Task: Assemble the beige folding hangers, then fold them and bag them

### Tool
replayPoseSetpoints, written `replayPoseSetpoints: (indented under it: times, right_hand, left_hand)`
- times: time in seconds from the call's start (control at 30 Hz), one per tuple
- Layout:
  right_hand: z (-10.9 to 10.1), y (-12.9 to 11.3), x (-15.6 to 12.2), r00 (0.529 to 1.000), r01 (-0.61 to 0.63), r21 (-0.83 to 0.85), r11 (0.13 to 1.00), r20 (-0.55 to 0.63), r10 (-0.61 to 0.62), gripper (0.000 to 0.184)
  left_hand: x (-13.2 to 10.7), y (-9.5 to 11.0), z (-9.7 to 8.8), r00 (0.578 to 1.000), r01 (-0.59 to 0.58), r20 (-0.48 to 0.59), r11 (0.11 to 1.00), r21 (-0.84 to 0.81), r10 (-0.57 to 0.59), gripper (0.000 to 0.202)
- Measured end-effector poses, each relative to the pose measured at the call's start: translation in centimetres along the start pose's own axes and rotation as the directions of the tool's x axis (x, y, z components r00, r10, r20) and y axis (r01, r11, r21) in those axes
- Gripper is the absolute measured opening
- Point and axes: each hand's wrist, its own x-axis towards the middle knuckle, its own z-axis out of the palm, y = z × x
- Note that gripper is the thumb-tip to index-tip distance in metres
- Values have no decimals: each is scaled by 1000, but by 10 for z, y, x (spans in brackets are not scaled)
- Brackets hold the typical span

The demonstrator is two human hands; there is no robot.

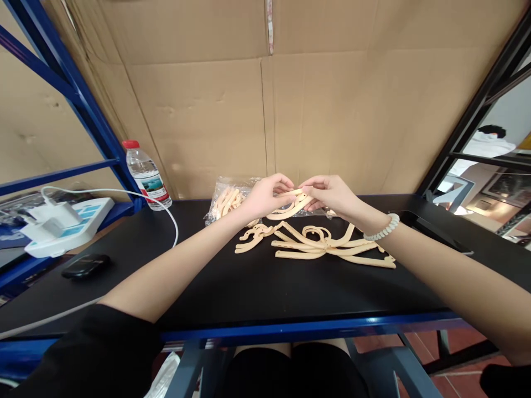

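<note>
Both hands are raised over the back of the table, close together. A beige plastic folding clothes hanger (290, 211) is held between them, its curved arms hanging at a slant. My left hand (267, 194) pinches it from the left, and my right hand (331, 194) grips it near its joint from the right. Below the right hand lies a pile of similar beige folding hangers (326, 250), arms spread and overlapping. A smaller hanger piece (254, 239) lies left of that pile. Behind my left hand is a clear plastic bag (226, 203) with several beige pieces inside.
At the back left stands a water bottle (147, 176) with a red cap. A white power strip (70, 224) with plugged-in chargers trails a white cable. A small black device (86, 266) lies near it. Behind the right forearm rests a dark flat tablet-like device (429, 232). Cardboard (199, 121) walls the back.
</note>
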Motion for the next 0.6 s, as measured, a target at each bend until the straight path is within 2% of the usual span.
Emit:
replayPoseSetpoints:
  times: [0.1,0.17,0.27,0.33,0.47,0.6]
  right_hand:
    - [-16,9,16,985,-150,94,984,-68,157,5]
    - [-28,15,25,963,-238,160,958,-88,254,8]
    - [-42,25,35,942,-289,193,938,-118,314,14]
    - [-47,29,42,933,-305,194,932,-137,334,18]
    - [-39,35,56,939,-297,123,947,-143,313,15]
    - [-16,47,67,961,-253,-77,964,-137,241,8]
  left_hand:
    - [8,-16,-7,999,35,-21,998,51,-34,29]
    - [9,-26,-14,998,58,-19,987,152,-56,28]
    - [6,-38,-24,997,62,32,962,265,-73,15]
    - [2,-44,-27,995,53,67,943,328,-80,13]
    - [-7,-53,-29,990,29,115,905,424,-86,17]
    - [-15,-55,-30,991,30,103,885,464,-87,23]
